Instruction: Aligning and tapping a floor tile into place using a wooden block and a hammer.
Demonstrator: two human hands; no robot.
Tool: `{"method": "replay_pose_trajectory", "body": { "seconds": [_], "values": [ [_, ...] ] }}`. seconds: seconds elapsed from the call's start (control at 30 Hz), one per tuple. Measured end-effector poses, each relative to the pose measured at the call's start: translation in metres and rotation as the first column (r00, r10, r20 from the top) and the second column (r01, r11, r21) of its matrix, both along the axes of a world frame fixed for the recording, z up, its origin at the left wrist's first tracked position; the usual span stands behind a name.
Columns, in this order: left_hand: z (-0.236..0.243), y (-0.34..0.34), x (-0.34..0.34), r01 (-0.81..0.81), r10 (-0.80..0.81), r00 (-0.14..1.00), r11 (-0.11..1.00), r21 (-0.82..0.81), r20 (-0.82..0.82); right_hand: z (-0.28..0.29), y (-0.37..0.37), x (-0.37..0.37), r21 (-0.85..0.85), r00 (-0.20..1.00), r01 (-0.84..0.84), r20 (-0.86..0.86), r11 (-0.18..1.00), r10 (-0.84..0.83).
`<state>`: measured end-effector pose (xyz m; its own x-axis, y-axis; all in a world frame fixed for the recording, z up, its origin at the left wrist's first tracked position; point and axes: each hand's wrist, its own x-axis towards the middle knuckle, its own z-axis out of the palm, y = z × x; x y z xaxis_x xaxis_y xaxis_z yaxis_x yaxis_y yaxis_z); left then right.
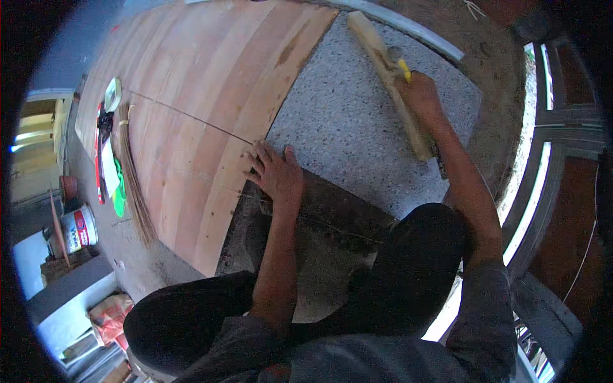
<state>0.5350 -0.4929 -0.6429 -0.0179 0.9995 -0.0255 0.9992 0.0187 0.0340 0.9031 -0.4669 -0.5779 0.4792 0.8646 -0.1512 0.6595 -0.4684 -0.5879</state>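
Note:
My right hand (421, 99) is closed round a yellow-handled hammer (404, 69), its grey head blurred above a long wooden batten (386, 70). The batten lies slantwise across a grey speckled floor slab (332, 96). My right hand is close against the batten; I cannot tell whether it touches it. My left hand (280, 173) rests palm down with fingers spread, over the corner where the slab meets the reddish wood-patterned floor tiles (191, 108). Nothing is held in it.
Between my knees lies a dark, rough bed (338, 204). On the left are a stick broom (131, 172), a green-and-white item (112, 96), a bright green bag (119, 195) and a white bucket (83, 228). A dark wooden frame (543, 166) stands on the right.

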Motion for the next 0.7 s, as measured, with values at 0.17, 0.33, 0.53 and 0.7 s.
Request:
{"method": "replay_pose_trajectory", "body": {
  "seconds": [0.17,0.33,0.53,0.7],
  "values": [
    [-0.006,-0.005,0.001,0.059,-0.056,0.998,0.993,0.104,-0.032,-0.007,0.003,-0.002,-0.01,0.993,-0.064,0.095,0.998,0.065],
    [-0.009,-0.002,0.023,0.304,-0.316,0.947,0.941,0.15,0.063,-0.014,0.005,0.002,-0.017,0.995,-0.01,0.098,1.0,0.012],
    [-0.005,0.006,0.028,0.275,-0.286,0.947,0.957,0.093,0.147,-0.009,-0.004,-0.006,-0.064,0.976,-0.012,0.215,0.998,0.026],
    [-0.001,0.009,0.03,0.221,-0.22,0.961,0.975,0.013,0.169,0.0,-0.015,-0.019,-0.102,0.977,-0.024,0.209,0.995,0.045]
  ]
}}
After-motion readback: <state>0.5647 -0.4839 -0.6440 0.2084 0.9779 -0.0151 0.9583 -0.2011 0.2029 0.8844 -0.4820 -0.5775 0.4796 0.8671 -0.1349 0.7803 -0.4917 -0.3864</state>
